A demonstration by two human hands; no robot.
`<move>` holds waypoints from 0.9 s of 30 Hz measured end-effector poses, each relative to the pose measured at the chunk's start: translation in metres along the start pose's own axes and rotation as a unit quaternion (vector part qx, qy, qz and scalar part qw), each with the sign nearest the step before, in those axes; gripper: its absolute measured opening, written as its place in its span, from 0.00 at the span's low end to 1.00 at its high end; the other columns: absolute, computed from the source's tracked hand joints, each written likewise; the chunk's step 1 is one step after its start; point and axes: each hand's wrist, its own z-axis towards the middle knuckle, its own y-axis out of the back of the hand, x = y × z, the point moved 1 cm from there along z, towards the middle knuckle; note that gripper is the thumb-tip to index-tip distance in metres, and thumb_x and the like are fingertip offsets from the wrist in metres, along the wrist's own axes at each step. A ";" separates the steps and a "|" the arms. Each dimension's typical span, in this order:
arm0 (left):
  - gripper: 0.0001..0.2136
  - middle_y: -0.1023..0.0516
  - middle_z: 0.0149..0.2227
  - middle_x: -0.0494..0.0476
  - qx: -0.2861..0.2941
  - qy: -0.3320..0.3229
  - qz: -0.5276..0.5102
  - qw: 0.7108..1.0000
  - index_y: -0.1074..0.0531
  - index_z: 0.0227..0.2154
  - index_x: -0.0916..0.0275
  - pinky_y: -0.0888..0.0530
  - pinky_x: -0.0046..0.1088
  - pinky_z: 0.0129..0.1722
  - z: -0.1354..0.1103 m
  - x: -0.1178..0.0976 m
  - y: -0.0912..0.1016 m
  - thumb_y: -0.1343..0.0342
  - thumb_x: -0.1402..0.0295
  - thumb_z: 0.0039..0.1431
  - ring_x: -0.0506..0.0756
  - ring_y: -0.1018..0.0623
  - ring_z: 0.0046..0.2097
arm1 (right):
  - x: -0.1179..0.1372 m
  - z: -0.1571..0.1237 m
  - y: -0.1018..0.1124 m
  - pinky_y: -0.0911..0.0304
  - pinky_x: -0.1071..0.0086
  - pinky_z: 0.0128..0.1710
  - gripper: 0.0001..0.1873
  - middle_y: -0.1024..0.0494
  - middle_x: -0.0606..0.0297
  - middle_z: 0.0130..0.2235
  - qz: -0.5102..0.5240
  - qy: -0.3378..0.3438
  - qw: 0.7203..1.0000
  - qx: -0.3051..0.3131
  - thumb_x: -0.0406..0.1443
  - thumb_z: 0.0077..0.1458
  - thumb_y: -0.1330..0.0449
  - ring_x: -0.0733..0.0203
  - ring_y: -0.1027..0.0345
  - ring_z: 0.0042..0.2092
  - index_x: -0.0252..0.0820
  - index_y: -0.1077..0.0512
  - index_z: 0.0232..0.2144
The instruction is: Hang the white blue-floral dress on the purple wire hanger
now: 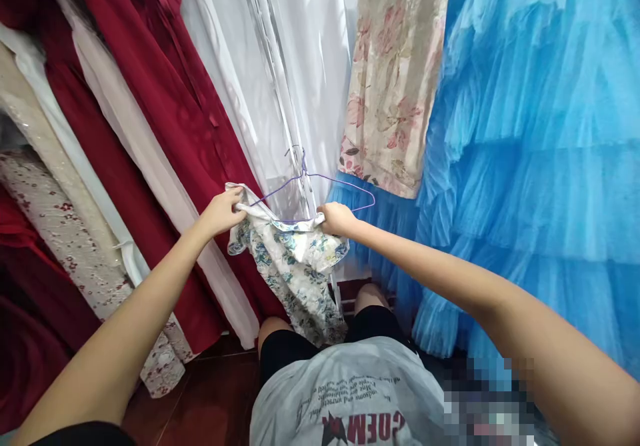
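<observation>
A white dress with blue and green flowers [285,259] hangs down in front of my legs. My left hand [223,211] is closed on one side of its neckline, near the shoulder. On the other side of the neckline, my right hand [338,219] pinches the fabric. Between the hands, a thin purple wire hanger [340,181] rises above the dress with its hook up. The hanger's left arm runs into the collar, while its right arm shows outside the cloth behind my right hand. The lower bar partly disappears behind the neckline.
Long dark red dresses [165,99] and pale ones hang at the left. White fabric [320,53] and a slim white metal post [280,66] are behind the hanger. A beige floral garment [395,93] and layered blue tulle [540,186] hang right. Red tiles [210,399] cover the floor.
</observation>
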 end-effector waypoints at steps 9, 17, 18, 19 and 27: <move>0.16 0.21 0.32 0.57 -0.059 0.122 -0.083 0.987 0.25 0.38 0.61 0.30 0.31 0.39 0.052 -0.048 -0.059 0.51 0.76 0.47 0.58 0.24 0.35 | -0.013 -0.019 0.014 0.35 0.69 0.42 0.15 0.16 0.56 0.42 0.033 0.019 0.999 -0.026 0.30 0.53 0.42 0.50 0.23 0.47 0.42 0.20 0.41; 0.14 0.21 0.35 0.57 -0.067 0.139 -0.146 0.977 0.21 0.34 0.61 0.31 0.32 0.46 0.050 -0.032 -0.067 0.53 0.74 0.54 0.60 0.23 0.42 | -0.093 -0.016 0.059 0.32 0.61 0.44 0.20 0.17 0.52 0.41 0.120 -0.110 0.965 -0.204 0.43 0.54 0.34 0.45 0.23 0.45 0.34 0.21 0.44; 0.14 0.21 0.36 0.57 -0.066 0.144 -0.158 0.975 0.21 0.35 0.61 0.31 0.32 0.48 0.051 -0.028 -0.067 0.52 0.74 0.53 0.60 0.24 0.43 | -0.100 -0.011 0.064 0.31 0.61 0.42 0.18 0.17 0.53 0.36 0.135 -0.117 0.968 -0.176 0.44 0.53 0.34 0.45 0.23 0.41 0.33 0.20 0.37; 0.13 0.21 0.37 0.58 -0.069 0.152 -0.170 0.971 0.21 0.35 0.61 0.31 0.33 0.50 0.052 -0.025 -0.067 0.50 0.73 0.53 0.61 0.24 0.44 | -0.106 -0.006 0.068 0.31 0.62 0.40 0.16 0.19 0.55 0.32 0.162 -0.119 0.969 -0.144 0.44 0.52 0.33 0.47 0.24 0.38 0.32 0.20 0.32; 0.12 0.23 0.36 0.58 -0.094 0.258 -0.309 0.911 0.26 0.36 0.63 0.27 0.36 0.46 0.020 0.011 -0.074 0.45 0.61 0.54 0.58 0.25 0.41 | -0.117 -0.002 0.073 0.26 0.58 0.42 0.14 0.17 0.52 0.38 0.538 -0.137 0.827 0.089 0.42 0.60 0.38 0.52 0.22 0.39 0.35 0.22 0.40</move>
